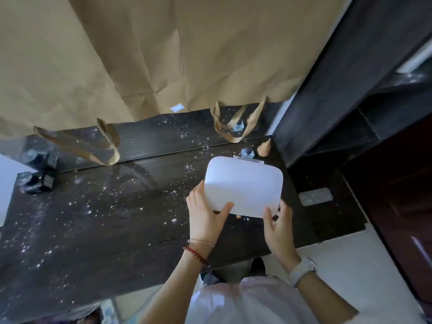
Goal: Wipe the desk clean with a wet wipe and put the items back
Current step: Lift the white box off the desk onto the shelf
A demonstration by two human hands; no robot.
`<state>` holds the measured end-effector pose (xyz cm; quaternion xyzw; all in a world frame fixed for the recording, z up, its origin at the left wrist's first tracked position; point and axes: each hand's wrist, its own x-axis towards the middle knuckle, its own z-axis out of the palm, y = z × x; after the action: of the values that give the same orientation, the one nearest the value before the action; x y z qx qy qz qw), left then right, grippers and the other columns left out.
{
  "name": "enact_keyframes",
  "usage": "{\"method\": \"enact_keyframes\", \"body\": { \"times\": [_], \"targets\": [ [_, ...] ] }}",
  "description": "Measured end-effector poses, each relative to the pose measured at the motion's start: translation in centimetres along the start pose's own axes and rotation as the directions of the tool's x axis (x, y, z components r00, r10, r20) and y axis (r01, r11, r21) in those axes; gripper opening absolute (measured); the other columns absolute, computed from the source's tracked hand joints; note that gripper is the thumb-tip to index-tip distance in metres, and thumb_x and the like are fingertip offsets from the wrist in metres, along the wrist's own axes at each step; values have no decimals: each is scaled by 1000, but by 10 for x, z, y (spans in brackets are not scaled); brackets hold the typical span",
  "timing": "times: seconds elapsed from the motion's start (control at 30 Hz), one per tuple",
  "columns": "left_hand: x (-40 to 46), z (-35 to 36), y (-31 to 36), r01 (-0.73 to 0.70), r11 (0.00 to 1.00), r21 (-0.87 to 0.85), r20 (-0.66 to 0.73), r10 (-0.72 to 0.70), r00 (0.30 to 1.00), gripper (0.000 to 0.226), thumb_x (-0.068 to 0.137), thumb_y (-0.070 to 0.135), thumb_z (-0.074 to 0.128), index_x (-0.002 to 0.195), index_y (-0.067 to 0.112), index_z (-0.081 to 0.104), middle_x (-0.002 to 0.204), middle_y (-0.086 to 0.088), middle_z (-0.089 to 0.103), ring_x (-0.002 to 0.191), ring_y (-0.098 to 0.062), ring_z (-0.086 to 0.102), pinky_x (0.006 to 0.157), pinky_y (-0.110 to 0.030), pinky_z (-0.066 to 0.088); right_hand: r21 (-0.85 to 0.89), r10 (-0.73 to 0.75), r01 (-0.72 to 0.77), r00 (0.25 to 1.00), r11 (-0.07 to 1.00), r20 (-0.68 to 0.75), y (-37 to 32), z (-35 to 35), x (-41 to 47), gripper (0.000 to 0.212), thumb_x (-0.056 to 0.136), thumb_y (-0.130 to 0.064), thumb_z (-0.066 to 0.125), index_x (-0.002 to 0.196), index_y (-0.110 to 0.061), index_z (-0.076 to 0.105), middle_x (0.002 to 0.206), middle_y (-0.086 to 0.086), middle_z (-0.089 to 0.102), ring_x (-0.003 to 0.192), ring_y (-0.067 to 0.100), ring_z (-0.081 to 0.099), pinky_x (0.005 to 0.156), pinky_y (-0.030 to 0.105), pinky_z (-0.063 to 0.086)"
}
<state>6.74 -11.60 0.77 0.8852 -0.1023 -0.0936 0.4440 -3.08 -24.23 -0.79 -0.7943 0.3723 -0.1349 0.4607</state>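
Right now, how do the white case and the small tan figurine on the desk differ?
The white case is large, flat and rounded-rectangular; the tan figurine is small and pear-shaped with a pointed top. The case is held by the left hand and right hand at its near edge; the figurine stands untouched by the back wall. The case is glossy white, the figurine matte tan. Both are at the right end of the dark desk.

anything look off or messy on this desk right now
Yes: white specks are scattered over the dark desk, thickest near the back ledge, like dust or crumbs. Both hands hold the white case.
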Motion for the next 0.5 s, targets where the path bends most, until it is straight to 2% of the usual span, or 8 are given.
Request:
{"method": "enact_keyframes", "body": {
  "times": [0.07, 0.17, 0.27, 0.33, 0.43, 0.5],
  "targets": [
    [-2, 25, 27, -65, 998, -19, 48, 66, 997, 77, 70, 25, 75, 132, 6, 33, 131, -11, 40, 120, -25, 33, 101, -31, 26, 41, 12, -7, 992, 999, -122, 11, -26, 2, 40, 92, -15, 49, 128, -3, 37, 117, 8, 42, 100, 14, 47, 70, 7, 39],
    [-9, 66, 67, -148, 988, -47, 114, 153, 982, 77, 72, 28, 74, 133, 9, 32, 134, -8, 38, 121, -21, 31, 100, -26, 24, 140, 79, -44, 962, 989, -261, 32, -67, 13, 49, 86, -31, 46, 127, -6, 38, 118, 10, 44, 99, 20, 49, 70, 11, 41],
    [-17, 105, 105, -198, 977, -76, 155, 208, 966, 79, 74, 29, 72, 136, 11, 27, 137, -8, 34, 123, -20, 28, 103, -31, 27, 180, 113, -53, 932, 982, -343, 53, -112, 36, 42, 92, -21, 50, 128, -6, 36, 121, 14, 42, 101, 24, 50, 69, 13, 44],
    [-19, 131, 127, -224, 972, -75, 149, 233, 961, 81, 74, 28, 72, 137, 10, 25, 138, -8, 31, 123, -18, 26, 105, -33, 27, 176, 65, -3, 936, 984, -347, 65, -142, 59, 43, 93, -21, 46, 131, -5, 33, 124, 15, 43, 104, 23, 50, 75, 10, 45],
    [-21, 169, 159, -225, 970, -86, 148, 236, 960, 81, 75, 25, 72, 138, 9, 23, 137, -9, 31, 116, -6, 21, 106, -30, 29, 159, 3, 52, 946, 986, -326, 80, -186, 101, 60, 89, -49, 38, 133, -9, 31, 123, 16, 45, 108, 21, 51, 89, 27, 47],
    [-18, 196, 178, -242, 967, -85, 147, 253, 956, 83, 76, 24, 71, 139, 8, 20, 137, -11, 31, 115, -3, 18, 102, -25, 24, 141, -12, 61, 945, 988, -327, 86, -212, 135, 59, 88, -47, 36, 131, -7, 34, 121, 18, 45, 107, 23, 51, 86, 34, 49]
  ]
}}
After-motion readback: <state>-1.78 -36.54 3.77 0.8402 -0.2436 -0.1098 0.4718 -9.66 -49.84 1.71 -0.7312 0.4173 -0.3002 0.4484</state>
